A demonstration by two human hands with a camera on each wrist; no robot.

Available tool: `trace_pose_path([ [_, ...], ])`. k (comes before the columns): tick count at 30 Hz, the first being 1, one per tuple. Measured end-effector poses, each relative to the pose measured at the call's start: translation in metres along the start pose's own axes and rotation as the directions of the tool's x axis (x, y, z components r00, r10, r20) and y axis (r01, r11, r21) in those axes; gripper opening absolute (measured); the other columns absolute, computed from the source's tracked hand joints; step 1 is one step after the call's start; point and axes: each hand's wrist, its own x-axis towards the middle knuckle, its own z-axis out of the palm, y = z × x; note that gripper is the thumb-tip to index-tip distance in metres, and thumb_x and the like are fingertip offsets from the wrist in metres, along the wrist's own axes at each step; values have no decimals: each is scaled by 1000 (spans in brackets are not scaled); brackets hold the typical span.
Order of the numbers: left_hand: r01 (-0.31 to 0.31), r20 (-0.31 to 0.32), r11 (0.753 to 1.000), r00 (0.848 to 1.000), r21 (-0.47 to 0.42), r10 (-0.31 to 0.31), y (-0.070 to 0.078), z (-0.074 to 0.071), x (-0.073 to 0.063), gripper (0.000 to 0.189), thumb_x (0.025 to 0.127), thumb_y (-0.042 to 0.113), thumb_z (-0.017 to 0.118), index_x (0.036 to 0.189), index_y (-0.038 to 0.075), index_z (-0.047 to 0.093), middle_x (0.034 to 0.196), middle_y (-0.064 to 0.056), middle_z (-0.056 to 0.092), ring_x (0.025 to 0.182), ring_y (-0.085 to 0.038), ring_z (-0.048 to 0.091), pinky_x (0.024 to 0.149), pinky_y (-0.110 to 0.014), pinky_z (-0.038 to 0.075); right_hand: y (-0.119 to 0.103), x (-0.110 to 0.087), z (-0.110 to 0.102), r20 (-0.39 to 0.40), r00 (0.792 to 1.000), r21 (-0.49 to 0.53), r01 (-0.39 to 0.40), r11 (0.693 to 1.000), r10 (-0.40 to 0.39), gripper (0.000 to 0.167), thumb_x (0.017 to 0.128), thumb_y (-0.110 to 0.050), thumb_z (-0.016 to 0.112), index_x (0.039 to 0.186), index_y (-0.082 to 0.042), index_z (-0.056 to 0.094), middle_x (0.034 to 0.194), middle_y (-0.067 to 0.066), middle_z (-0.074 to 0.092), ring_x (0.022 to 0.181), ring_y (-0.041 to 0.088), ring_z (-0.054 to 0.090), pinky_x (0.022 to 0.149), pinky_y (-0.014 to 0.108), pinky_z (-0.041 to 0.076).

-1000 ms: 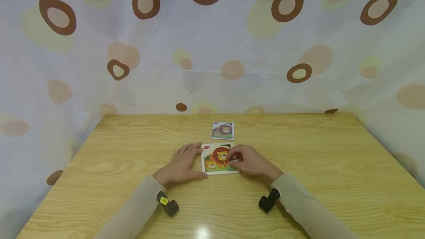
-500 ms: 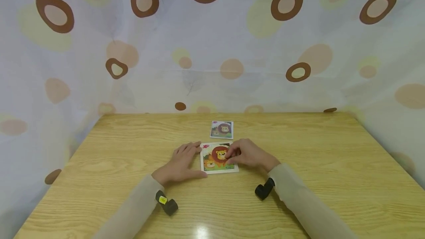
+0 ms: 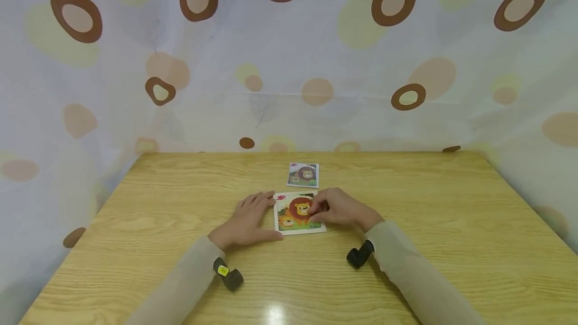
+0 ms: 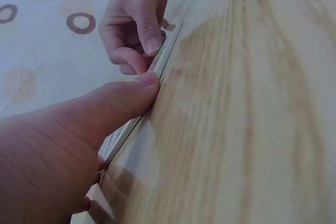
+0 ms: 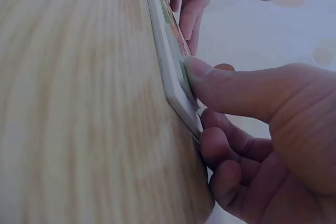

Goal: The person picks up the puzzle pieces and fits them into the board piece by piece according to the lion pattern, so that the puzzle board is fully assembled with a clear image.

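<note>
A square lion puzzle board [image 3: 289,222] with a white border lies flat on the table. My left hand [image 3: 248,222] rests along its left side, fingers extended to the upper left corner and thumb at the near edge. In the left wrist view, that thumb [image 4: 123,100] touches the board's edge. My right hand [image 3: 340,209] is over the board's right part, thumb and index finger close together, pinching at a puzzle piece in the lion picture. The right wrist view shows the right thumb [image 5: 210,80] on the green part of the picture; the index fingertip's contact is hidden.
Behind the board lies a smaller card [image 3: 302,175] with the same lion picture in paler colours. Both sit on a wood-grain table [image 3: 429,204]. A patterned cloth [image 3: 289,64] hangs behind it and along the sides. Each sleeve carries a small black camera [image 3: 359,255].
My right hand has shifted slightly away from me and its wrist has turned a little, its fingertips staying over the lion picture. The left hand has kept its place beside the board.
</note>
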Motion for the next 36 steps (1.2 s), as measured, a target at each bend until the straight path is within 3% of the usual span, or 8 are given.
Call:
trace_pose_path([
  [7, 2, 2, 1000, 1000, -9, -2, 3, 0, -1, 83, 81, 55, 69, 143, 9, 41, 159, -8, 24, 146, -36, 17, 115, -58, 15, -5, -2, 3, -39, 999, -74, -18, 997, 15, 7, 84, -12, 74, 83, -10, 67, 74, -3, 62, 64, 5, 50, 59, 20, 45],
  [18, -2, 2, 1000, 1000, -1, 2, 1, 2, 0, 83, 81, 56, 69, 144, 10, 41, 159, -8, 24, 146, -36, 17, 115, -58, 16, -6, -8, 9, -94, 995, -147, -36, 988, 22, 7, 86, -14, 72, 80, -9, 72, 77, -1, 62, 66, 4, 47, 59, 19, 43],
  [25, -23, 6, 1000, 1000, 18, 23, -2, 5, 2, 85, 84, 55, 66, 149, 8, 35, 160, -9, 22, 146, -38, 17, 114, -59, 15, -2, -20, 14, -108, 993, -238, 11, 971, -38, 15, 91, -8, 64, 100, -5, 75, 73, -3, 58, 62, 2, 39, 54, 18, 38],
  [29, -26, 12, 999, 1000, 22, 26, -3, 6, 1, 87, 86, 55, 63, 151, 8, 30, 160, -10, 21, 146, -38, 15, 115, -58, 14, -1, -29, 15, -105, 994, -209, 17, 978, -40, 22, 92, -5, 61, 112, -4, 71, 73, -4, 51, 62, 3, 37, 54, 18, 36],
  [36, 21, -5, 993, 1000, -115, -22, -8, 7, -8, 98, 87, 50, 65, 155, 5, 11, 159, -17, 19, 146, -38, 16, 118, -53, 12, 9, -41, 23, -156, 987, -146, 9, 989, -32, 40, 92, -8, 61, 131, -3, 54, 81, -6, 53, 68, 3, 45, 61, 19, 43],
])
